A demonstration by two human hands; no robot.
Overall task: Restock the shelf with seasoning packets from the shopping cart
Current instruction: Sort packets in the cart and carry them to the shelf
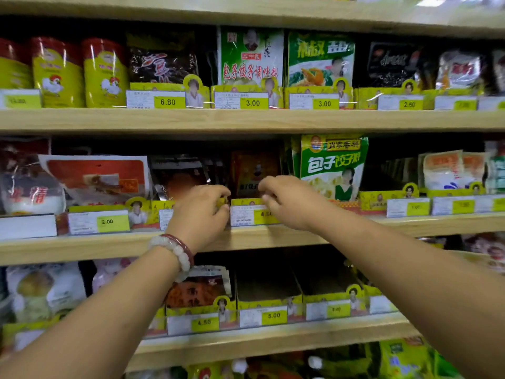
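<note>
Wooden middle shelf (259, 239) carries a yellow display tray (246, 202) at centre frame, its front wall pinched by the curled left grip (200, 212) at 9 o'clock and right grip (284, 199) at 3 o'clock, with an orange seasoning packet (252, 170) standing inside it behind both hands.

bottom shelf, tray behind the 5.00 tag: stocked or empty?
Empty as far as the view shows. The tray behind the 5.00 tag shows only a dark bare interior; the tray left of it holds orange packets.
</note>
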